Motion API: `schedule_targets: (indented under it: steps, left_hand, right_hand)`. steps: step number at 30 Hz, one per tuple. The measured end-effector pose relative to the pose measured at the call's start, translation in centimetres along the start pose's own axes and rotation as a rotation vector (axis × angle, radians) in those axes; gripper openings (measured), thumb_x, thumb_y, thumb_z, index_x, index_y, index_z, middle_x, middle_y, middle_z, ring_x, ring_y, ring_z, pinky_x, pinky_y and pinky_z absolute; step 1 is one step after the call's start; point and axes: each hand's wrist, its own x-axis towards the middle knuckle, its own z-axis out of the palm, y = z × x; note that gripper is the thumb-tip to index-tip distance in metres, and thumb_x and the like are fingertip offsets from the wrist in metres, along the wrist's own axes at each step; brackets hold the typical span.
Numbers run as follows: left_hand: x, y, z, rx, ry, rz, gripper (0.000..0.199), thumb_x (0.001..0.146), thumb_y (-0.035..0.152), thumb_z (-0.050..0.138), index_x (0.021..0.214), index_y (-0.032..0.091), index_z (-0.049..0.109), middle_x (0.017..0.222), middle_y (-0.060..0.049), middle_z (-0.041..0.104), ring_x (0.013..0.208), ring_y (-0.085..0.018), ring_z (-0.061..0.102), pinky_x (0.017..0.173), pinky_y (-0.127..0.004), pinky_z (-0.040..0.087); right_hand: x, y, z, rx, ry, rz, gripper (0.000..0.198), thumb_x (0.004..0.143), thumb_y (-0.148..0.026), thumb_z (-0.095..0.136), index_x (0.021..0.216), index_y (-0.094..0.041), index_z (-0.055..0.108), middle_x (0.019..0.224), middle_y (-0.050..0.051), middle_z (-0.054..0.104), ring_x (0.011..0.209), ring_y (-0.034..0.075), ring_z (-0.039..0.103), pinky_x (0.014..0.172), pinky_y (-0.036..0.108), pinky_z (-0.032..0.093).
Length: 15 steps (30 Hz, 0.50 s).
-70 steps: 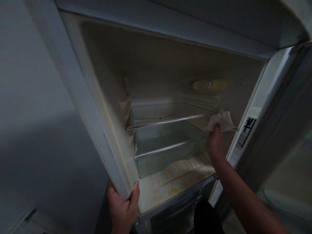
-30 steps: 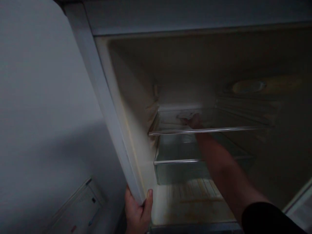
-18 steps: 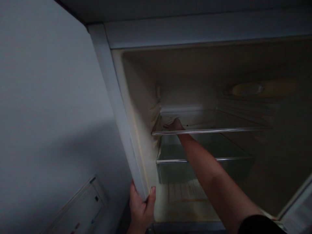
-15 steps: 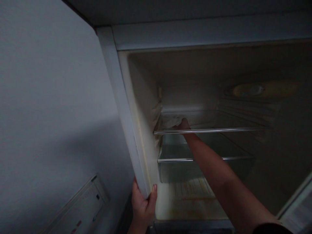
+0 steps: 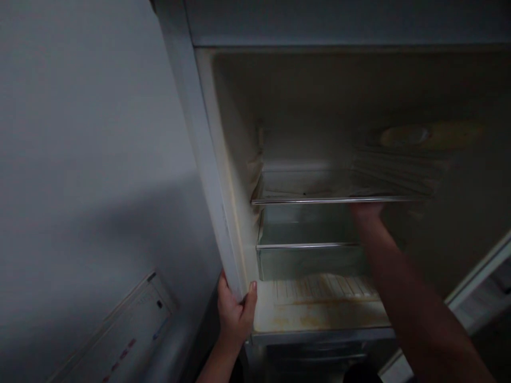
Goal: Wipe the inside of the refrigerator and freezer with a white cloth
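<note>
Refrigerator [image 5: 205, 154], pale-framed and with its main compartment exposed, is seen across the middle and right of the view, its near left side edge slanted down toward the bottom. To its left, a grey wall [image 5: 91, 117] is crossed by a soft shadow. At the lower left, a pale panel [image 5: 128, 319] is tilted, and it is marked with red and blue.

Inside the compartment, the back and sides are darkened by the dim light. The upper shelf [image 5: 303, 183], clear and level, is edged in front by a shiny strip. Beneath it, a greenish clear bin [image 5: 311, 264] is placed, its upper front bordered by a similar strip. Lower again, the ribbed compartment floor [image 5: 303, 327] is stained yellow-brown. On the right inner wall, a yellowish housing [image 5: 443, 135] is mounted above moulded ridges.

By the left hand [image 5: 235, 314], the lower end of the left side edge is gripped, with the thumb on the inner side and the fingers wrapped around the outer side. The right hand [image 5: 367, 209] is held at the front strip of the upper shelf, toward its right end; it is blurred and its fingers are hidden, so whether they are closed, or on what, cannot be told. On the upper shelf, a tiny dark speck [image 5: 304, 193] is shown.
</note>
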Motion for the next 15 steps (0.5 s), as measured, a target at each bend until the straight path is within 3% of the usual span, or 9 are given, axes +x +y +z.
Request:
schedule_targets:
  steps: [3,6,9,12,15]
  left_hand:
    - [0.0,-0.1,-0.1,-0.012,-0.014,0.002,0.071,0.085,0.042,0.073,0.144,0.015,0.043,0.122,-0.015,0.066,0.109,-0.028,0.069,0.096,-0.042,0.057]
    - [0.0,-0.3,-0.2,-0.014,-0.013,-0.015,0.072,0.084,0.044,0.074,0.143,0.014,0.044,0.124,-0.016,0.065,0.112,-0.029,0.068,0.098,-0.043,0.056]
    - [0.1,-0.1,-0.3,-0.013,-0.018,-0.024,0.071,0.084,0.046,0.074,0.14,0.014,0.044,0.123,-0.017,0.065,0.112,-0.029,0.068,0.099,-0.043,0.056]
    - [0.3,0.3,-0.3,-0.02,-0.018,-0.023,0.07,0.084,0.046,0.074,0.139,0.013,0.045,0.117,-0.015,0.067,0.106,-0.028,0.07,0.094,-0.041,0.059]
    - [0.3,0.4,-0.4,-0.034,-0.037,-0.028,0.07,0.085,0.046,0.073,0.14,0.013,0.045,0.114,-0.014,0.067,0.101,-0.027,0.071,0.091,-0.039,0.06]
  right_hand:
    - [-2.1,4.6,2.6,0.013,-0.084,0.019,0.041,0.097,-0.05,0.034,0.069,-0.032,0.057,0.086,0.001,0.074,0.133,0.02,0.058,0.124,0.046,0.035]
    - [-5.6,10.1,5.7,-0.012,-0.166,0.181,0.039,0.096,-0.045,0.035,0.081,-0.027,0.065,0.086,0.004,0.074,0.117,0.024,0.068,0.114,0.052,0.046]
    - [-9.3,14.2,8.3,-0.048,-0.261,0.405,0.046,0.096,-0.053,0.034,0.102,-0.024,0.07,0.091,0.005,0.076,0.113,0.024,0.069,0.108,0.048,0.051]
    - [-10.8,15.8,9.6,-0.088,-0.328,0.483,0.053,0.093,-0.061,0.036,0.11,-0.025,0.071,0.095,0.006,0.077,0.112,0.025,0.068,0.103,0.047,0.054]
    - [-8.9,14.9,9.5,-0.21,-0.354,0.311,0.051,0.093,-0.062,0.04,0.114,-0.027,0.071,0.103,0.005,0.077,0.11,0.025,0.069,0.099,0.048,0.056]
